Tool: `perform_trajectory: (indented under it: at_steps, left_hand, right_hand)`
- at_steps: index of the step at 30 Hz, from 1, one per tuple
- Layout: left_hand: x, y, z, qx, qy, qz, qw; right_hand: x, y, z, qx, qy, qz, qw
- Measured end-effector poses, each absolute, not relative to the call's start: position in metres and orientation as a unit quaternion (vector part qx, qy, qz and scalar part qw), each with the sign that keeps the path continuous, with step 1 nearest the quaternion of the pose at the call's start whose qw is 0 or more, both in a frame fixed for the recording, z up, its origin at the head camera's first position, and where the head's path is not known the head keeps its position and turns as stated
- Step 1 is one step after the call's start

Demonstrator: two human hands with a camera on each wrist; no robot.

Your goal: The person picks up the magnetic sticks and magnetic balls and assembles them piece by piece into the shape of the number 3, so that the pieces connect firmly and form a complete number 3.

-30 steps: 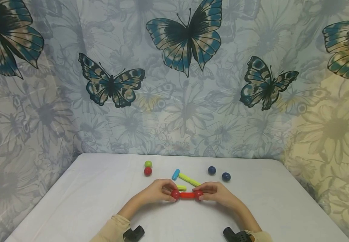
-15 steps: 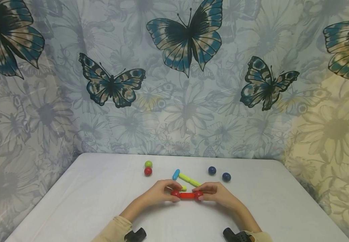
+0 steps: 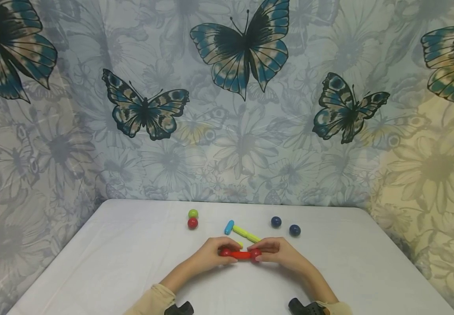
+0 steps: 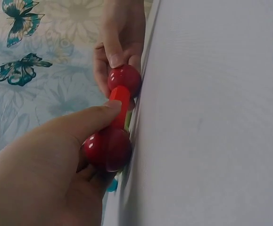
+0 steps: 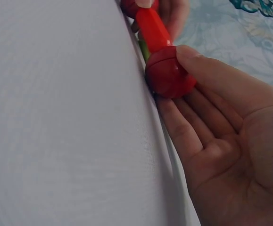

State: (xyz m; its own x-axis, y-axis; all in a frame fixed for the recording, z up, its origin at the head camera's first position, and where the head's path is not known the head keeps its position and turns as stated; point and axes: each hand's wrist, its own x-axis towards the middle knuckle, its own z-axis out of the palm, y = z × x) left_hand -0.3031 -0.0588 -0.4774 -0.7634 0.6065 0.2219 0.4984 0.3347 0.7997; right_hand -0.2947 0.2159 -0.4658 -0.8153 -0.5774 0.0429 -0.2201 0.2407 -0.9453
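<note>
A bright red rod (image 3: 241,255) joins two glossy red balls, dumbbell-like, low over the front middle of the table. At one end, my left hand (image 3: 208,254) pinches the rod beside the left red ball (image 4: 109,149); in the left wrist view the thumb lies along the rod and the ball sits against the palm side. My right hand (image 3: 284,253) holds the right red ball (image 5: 167,73) between thumb and fingers. Just behind the dumbbell, a short yellow-green rod (image 3: 241,244) is mostly hidden by the left fingers.
Farther back lie a blue rod (image 3: 229,227) and a longer yellow-green rod (image 3: 246,233). A green ball (image 3: 193,213) and a loose red ball (image 3: 193,223) stand at back left. Two navy balls (image 3: 276,222) are at back right. A butterfly-print cloth hangs behind the white table (image 3: 93,253).
My left hand has slid right, from the left ball onto the rod, covering more of the yellow-green rod behind. Both hands and the dumbbell have shifted slightly left since half a second ago.
</note>
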Motion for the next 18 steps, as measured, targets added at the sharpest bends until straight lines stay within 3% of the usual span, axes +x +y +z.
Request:
perform_trajectory:
  at_steps: [18]
  left_hand:
    - [-0.2983,-0.0538,-0.4796,0.324,0.818,0.474,0.035]
  right_hand:
    - [-0.2945,0.2138,-0.4674,-0.268,0.768,-0.561,0.156]
